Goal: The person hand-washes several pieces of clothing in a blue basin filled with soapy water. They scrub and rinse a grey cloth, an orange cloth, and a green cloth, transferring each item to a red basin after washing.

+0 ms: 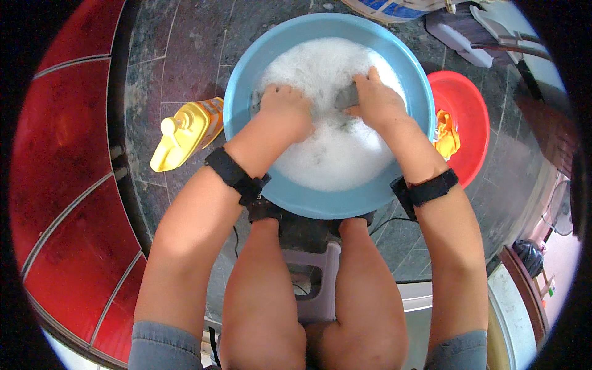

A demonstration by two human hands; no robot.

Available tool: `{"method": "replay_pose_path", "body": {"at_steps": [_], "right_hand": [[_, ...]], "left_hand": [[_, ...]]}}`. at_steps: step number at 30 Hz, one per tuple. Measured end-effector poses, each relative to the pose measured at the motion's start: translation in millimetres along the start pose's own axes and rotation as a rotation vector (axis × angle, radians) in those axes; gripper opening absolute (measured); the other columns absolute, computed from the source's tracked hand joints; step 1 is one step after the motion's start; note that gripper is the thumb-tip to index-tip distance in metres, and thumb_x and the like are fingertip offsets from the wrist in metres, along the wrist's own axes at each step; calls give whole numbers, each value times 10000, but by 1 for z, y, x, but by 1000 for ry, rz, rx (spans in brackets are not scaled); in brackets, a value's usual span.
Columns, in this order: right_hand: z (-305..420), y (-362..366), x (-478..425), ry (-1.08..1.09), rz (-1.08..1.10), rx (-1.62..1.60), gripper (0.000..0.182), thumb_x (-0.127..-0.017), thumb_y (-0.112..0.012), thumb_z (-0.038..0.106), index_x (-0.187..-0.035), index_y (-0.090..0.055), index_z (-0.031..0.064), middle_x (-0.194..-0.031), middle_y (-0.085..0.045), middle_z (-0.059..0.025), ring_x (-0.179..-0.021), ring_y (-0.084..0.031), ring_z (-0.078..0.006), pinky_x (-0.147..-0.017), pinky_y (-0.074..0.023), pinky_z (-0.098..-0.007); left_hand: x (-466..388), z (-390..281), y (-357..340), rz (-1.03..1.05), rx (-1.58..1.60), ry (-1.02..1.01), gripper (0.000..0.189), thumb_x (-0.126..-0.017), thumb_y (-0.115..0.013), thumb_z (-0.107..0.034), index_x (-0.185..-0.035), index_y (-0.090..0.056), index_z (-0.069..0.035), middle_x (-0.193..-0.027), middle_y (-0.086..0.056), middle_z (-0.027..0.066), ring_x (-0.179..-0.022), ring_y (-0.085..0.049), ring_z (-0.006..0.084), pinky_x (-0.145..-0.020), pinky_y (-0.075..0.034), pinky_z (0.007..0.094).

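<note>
A large blue plastic basin (323,206) holds water covered with thick white suds (333,162). My left hand (286,111) is in the foam at the left of the basin, palm down, its fingertips partly sunk in suds. At the right of the basin, my right hand (380,99) has its fingers spread at the foam, thumb apart. Between the hands a dark patch (347,97) shows through the suds; whether it is wet cloth or water I cannot tell. Foam hides whatever lies under both hands. Black straps are around both forearms.
A yellow detergent jug (187,132) stands left of the basin. To the right, a red basin (471,120) holds an orange-yellow item (447,136). Red cabinet doors (69,138) line the left. A bucket (393,11) and a broom (458,37) are beyond. A plastic stool (328,286) is between my legs.
</note>
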State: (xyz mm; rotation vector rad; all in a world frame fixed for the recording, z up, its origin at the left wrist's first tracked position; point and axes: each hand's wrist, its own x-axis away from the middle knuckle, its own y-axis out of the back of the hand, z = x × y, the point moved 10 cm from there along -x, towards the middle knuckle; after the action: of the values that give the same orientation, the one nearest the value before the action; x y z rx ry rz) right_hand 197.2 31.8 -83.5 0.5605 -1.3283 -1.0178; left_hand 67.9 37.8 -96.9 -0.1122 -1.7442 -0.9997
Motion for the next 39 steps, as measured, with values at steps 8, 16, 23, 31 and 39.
{"method": "replay_pose_path", "body": {"at_steps": [8,16,23,31,39], "right_hand": [[46,67,63,200,-49,-601,245,-869,-627,223,-979,-693,13,-907,-667,-162,-801,-667,-266,-762,-521,-333],[-14,1,96,-363,118,-1771,707,-899,-619,421,-1443,-333,73,-1386,-404,-116,-1041,-562,-192,-849,-510,-362],[20,-28,70,-462,310,-2322,615,-880,-645,392,-1366,-432,83,-1220,-561,-107,-1064,-577,-247,-866,-503,-385],[39,-12,72,-283,326,-2481,353,-931,-553,188,-1271,-550,93,-1222,-589,-79,-1128,-549,-255,-970,-444,-397],[27,12,63,-329,-135,-2389,316,-1006,-438,323,-1102,-584,59,-1033,-580,-68,-1068,-542,-239,-1006,-391,-416]], "left_hand": [[29,6,43,-686,525,-194,569,-717,-762,-192,-1226,-546,-56,-1151,-622,176,-1105,-570,355,-945,-447,427],[85,-20,80,-775,918,-390,425,-702,-629,19,-1115,-539,-21,-1173,-543,215,-1119,-513,395,-934,-443,419],[148,-91,78,-943,708,-809,306,-677,-592,19,-977,-563,-38,-1161,-544,199,-1103,-522,395,-921,-446,459],[130,-44,71,-857,1096,-666,439,-630,-639,-19,-1052,-548,-103,-1163,-519,95,-1180,-463,327,-1033,-254,428],[80,-30,29,-174,2413,-461,489,-967,-466,-432,-1337,-389,-122,-1392,-410,80,-1328,-368,240,-1082,-345,458]]}}
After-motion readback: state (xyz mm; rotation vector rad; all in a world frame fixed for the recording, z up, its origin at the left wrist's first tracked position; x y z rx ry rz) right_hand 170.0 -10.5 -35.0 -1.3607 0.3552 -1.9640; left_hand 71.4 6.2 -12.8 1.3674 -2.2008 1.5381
